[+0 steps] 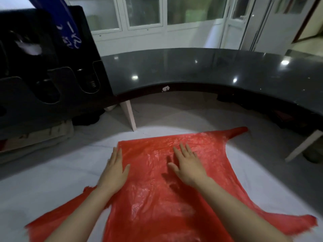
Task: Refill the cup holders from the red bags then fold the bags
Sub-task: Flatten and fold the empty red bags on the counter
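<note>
A: What sits nearest the lens?

B: Two bare forearms come in from the bottom edge of the frame, and under them lies the red bag, spread flat on a white worktop. The bag fills the lower middle of the frame, its plastic thin and crinkled with glossy highlights.

A: And the hands?

B: The left hand lies palm down at the bag's left edge, fingers straight and together, partly on the red plastic and partly on the white surface. Its grip is released; nothing is held. The right hand rests flat near the middle of the bag's far half, fingers spread and pointing away from the camera. That grip is released too, the palm only pressing on the plastic.

A: Do the handles show?

B: One stretched strip runs off toward the right middle of the frame, another trails toward the lower left corner, and a third ragged flap reaches the lower right.

A: What lies beyond?

B: A curved dark counter crosses the middle of the frame, glossy with light reflections. In the upper left stands a black cup holder with rounded slots. White-framed windows line the top.
</note>
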A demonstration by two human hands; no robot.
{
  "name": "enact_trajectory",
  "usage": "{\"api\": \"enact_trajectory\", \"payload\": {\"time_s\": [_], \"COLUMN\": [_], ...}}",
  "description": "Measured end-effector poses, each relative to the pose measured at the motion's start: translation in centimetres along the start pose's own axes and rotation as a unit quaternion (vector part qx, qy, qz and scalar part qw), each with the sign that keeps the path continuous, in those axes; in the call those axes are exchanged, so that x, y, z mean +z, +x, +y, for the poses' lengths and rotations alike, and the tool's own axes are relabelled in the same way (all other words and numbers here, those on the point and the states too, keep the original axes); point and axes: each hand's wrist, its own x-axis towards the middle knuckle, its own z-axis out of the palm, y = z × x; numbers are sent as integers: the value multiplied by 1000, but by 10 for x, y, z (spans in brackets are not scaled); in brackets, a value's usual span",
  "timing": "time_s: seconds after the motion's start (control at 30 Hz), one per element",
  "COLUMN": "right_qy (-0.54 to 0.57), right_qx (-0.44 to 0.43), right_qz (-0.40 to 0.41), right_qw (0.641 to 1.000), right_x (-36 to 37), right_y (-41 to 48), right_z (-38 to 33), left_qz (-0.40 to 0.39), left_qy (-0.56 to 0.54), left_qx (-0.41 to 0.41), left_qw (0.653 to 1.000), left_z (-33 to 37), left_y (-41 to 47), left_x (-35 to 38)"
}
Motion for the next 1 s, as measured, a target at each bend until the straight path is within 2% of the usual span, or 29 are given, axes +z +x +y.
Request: {"api": "enact_trajectory", "payload": {"time_s": [0.23, 0.43, 0.5, 0.57, 0.63, 0.77, 0.87, 1.0], "right_qy": [-7, 2, 4, -2, -7, -9, 11, 20], "right_qx": [32, 81, 83, 81, 82, 85, 82, 122], "right_qz": [-15, -14, -20, -17, -8, 6, 28, 81], "right_qw": [999, 997, 996, 997, 997, 996, 996, 989], "right_x": [21, 45, 48, 45, 42, 37, 34, 32], "right_y": [-50, -84, -93, -98, -100, -108, -112, -113], "right_z": [-44, -71, -75, -76, -75, -75, -70, -55], "left_qz": [-27, -65, -58, -17, 22, -8, -18, -40], "left_qy": [22, 176, 195, 197, 187, 82, -14, -27], "left_qx": [32, 61, 55, 70, 99, 133, 118, 89], "left_qw": [999, 980, 978, 978, 977, 988, 993, 995], "left_z": [-40, -78, -88, -89, -82, -54, -35, -26], "left_y": [-49, -78, -84, -85, -85, -94, -95, -92], "left_x": [-7, 2, 0, -6, -10, -1, 9, 22]}}
